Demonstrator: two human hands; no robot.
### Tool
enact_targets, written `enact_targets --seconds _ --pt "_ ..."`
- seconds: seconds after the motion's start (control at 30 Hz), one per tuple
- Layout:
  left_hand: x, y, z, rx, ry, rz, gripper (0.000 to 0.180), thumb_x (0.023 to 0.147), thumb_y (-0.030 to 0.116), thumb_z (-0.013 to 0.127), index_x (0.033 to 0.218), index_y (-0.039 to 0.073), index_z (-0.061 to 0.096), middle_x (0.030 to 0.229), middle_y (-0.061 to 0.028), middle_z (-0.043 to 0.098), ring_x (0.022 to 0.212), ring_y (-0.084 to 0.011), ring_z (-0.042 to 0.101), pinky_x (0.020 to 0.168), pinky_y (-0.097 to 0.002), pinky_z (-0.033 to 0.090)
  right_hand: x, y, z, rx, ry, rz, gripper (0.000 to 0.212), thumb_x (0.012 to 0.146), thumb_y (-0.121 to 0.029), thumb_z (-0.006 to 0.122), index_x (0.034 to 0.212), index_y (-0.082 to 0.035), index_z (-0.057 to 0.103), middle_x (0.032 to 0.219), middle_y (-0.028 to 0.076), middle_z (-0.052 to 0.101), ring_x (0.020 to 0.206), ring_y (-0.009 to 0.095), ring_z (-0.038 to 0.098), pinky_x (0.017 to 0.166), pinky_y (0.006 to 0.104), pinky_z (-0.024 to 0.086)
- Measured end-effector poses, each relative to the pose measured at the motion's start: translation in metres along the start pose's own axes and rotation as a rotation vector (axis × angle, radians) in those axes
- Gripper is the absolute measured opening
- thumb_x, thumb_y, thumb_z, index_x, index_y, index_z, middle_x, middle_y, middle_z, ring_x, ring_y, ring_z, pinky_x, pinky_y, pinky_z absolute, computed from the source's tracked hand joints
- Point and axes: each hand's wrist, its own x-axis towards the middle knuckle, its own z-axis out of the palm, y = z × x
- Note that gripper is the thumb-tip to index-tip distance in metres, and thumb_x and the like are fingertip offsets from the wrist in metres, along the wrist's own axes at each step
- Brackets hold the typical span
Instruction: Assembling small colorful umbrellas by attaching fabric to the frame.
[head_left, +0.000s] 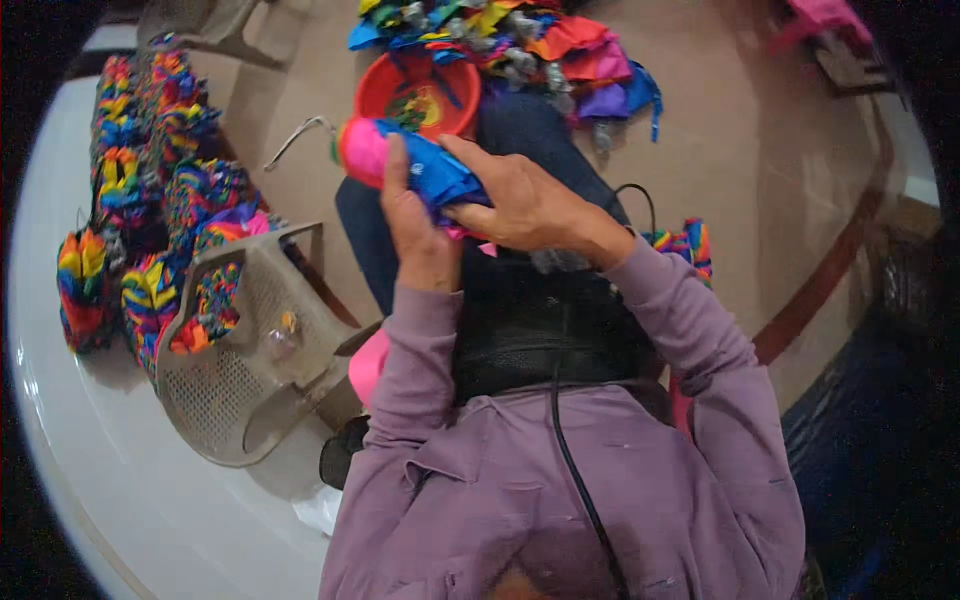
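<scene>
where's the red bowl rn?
Head view, upper centre: the red bowl sits on the floor just beyond the pink-and-blue piece both hands hold, below the pile of coloured paper scraps.

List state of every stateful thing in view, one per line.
Left hand: gripping the pink piece.
Right hand: pressing blue paper onto it.
Red bowl: upright, holding coloured bits.
Mesh chair: tipped on its side, with colourful pieces on it.
Finished pieces: heaped at left.
</scene>
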Motion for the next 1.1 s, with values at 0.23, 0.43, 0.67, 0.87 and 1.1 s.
enact_targets --seconds 0.23,0.43,0.67,0.87,1.1 --pt "-0.006 0.006 0.061 -0.062 -0.347 -0.019 0.048 0.103 0.047 0.056 0.128 0.006 0.058 0.127 -0.0138 0.067 0.114 -0.0273 0.066 0.101 -0.0451 0.052 0.000 0.020 -0.052 -0.021 0.576 -0.299 0.074 0.083 -0.028 0.076 0.144 0.002 0.048 0.113 0.022 0.071 0.105 0.031 0.070 0.088 0.0389 0.054" --pt "0.004 -0.016 0.028 0.073 -0.285 -0.217 0.048 0.105 0.046 0.052 0.127 0.004 0.057 0.124 -0.0185 0.067 0.112 -0.0310 0.066 0.097 -0.0456 0.053 -0.083 0.018 -0.182 -0.075 0.617 -0.075 0.066 0.091 -0.051 0.071 0.136 -0.005 0.059 0.121 0.016 0.070 0.104 0.027 0.069 0.088 0.0341 0.054" --pt "0.005 -0.043 -0.002 0.146 -0.265 -0.401 0.039 0.106 0.039 0.053 0.123 0.004 0.061 0.117 -0.0162 0.070 0.103 -0.0279 0.069 0.091 -0.0414 0.056 -0.270 0.208 -0.181 -0.304 0.693 0.559 0.077 0.070 -0.037 0.077 0.137 -0.003 0.058 0.110 0.011 0.069 0.100 0.019 0.066 0.092 0.0362 0.051" --pt "0.002 -0.031 -0.022 0.223 -0.203 -0.396 0.033 0.107 0.034 0.054 0.119 0.005 0.063 0.111 -0.0134 0.072 0.098 -0.0249 0.070 0.088 -0.0389 0.057 -0.413 0.346 -0.083 -0.135 0.712 1.066 0.063 0.072 -0.028 0.077 0.130 -0.008 0.062 0.116 0.021 0.069 0.109 0.036 0.068 0.093 0.0449 0.052" --pt "-0.011 -0.034 -0.033 0.227 -0.129 -0.420 0.029 0.106 0.032 0.055 0.115 0.006 0.066 0.107 -0.0109 0.073 0.096 -0.0237 0.071 0.085 -0.0380 0.058 -0.464 0.392 -0.039 -0.250 0.603 1.154 0.075 0.074 -0.023 0.077 0.144 -0.011 0.052 0.126 0.023 0.066 0.116 0.040 0.064 0.098 0.0465 0.051"
